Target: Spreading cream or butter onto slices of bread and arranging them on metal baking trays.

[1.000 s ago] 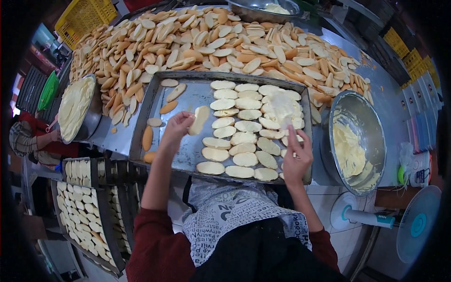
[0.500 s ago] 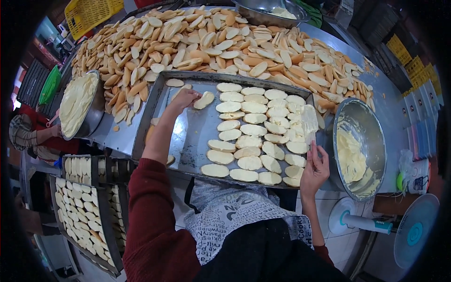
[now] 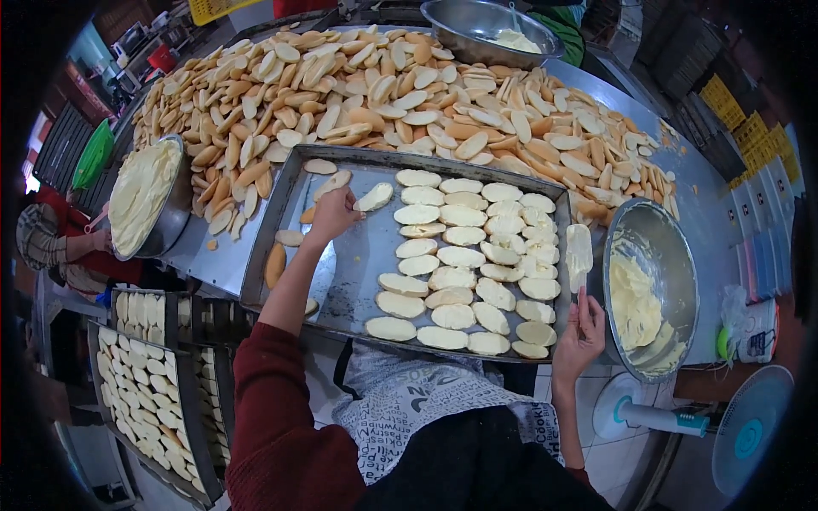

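Note:
A metal baking tray [image 3: 358, 255] lies in front of me, its right half filled with rows of cream-spread bread slices [image 3: 464, 255]. My left hand [image 3: 334, 213] holds one spread slice [image 3: 375, 197] above the tray's bare left part. My right hand [image 3: 579, 328] grips a flat spatula [image 3: 578, 251] coated in pale cream, held upright at the tray's right edge beside a steel bowl of cream [image 3: 652, 289].
A big heap of toasted bread slices [image 3: 383, 85] covers the table behind the tray. Another cream bowl [image 3: 145, 196] stands at the left, a third bowl [image 3: 490, 30] at the back. A rack of filled trays [image 3: 145, 383] is at lower left; a fan [image 3: 741, 426] at lower right.
My left hand carried a slice from the tray's middle toward its upper left. My right hand with the spatula drew back off the slices to the tray's right edge by the bowl.

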Demonstrator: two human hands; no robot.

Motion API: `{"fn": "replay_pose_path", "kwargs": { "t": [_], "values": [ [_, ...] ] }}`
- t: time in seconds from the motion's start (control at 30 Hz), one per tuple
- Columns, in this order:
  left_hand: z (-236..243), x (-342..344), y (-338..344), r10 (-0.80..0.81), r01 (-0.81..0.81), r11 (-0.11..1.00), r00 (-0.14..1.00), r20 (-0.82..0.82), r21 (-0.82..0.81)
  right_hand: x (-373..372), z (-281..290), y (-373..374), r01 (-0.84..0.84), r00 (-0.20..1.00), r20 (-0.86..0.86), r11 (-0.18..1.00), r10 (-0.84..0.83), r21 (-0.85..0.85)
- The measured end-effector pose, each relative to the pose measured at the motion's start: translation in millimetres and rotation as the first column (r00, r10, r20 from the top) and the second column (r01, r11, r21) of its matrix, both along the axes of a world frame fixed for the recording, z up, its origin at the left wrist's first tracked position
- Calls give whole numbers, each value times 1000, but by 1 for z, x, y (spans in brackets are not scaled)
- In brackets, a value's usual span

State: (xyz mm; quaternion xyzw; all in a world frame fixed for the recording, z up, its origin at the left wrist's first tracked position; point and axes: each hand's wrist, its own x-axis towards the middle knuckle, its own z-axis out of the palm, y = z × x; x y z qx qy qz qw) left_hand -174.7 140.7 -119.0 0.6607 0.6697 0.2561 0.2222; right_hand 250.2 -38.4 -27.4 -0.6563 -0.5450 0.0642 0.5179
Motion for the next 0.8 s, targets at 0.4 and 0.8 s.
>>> {"fn": "replay_pose_path", "kwargs": {
  "t": [0.4, 0.8],
  "values": [
    [-4, 1, 48, 47, -23, 954, 996, -71, 300, -1, -4, -7, 0, 1000, 1, 1000, 0, -15],
    [27, -55, 2, 407, -203, 838, 851, -331, 507, -6, -6, -2, -61, 996, -71, 998, 60, -13]
  ]
}}
